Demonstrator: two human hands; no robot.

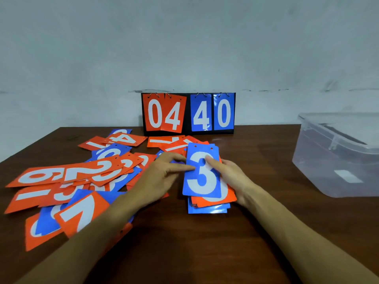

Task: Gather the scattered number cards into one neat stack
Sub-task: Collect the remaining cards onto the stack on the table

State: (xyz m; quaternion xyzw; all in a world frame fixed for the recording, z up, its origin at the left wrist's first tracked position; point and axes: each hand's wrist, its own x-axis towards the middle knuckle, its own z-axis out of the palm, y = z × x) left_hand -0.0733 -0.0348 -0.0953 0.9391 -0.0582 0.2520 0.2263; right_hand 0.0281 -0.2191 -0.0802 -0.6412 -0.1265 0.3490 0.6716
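While loose number cards [67, 181] are lying scattered across the left of the tabletop [205, 242], both hands are steadying a stack [207, 193] at its middle. The left hand [162, 177] is pressing spread fingers on the blue 3 card [202, 181]; the right hand [229, 173] is pinching the stack's right edge.

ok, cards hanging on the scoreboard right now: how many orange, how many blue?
On the scoreboard:
Orange cards showing: 2, the 0 and the 4
Blue cards showing: 2, the 4 and the 0
Total: 4
Any cards hanging behind these are hidden.
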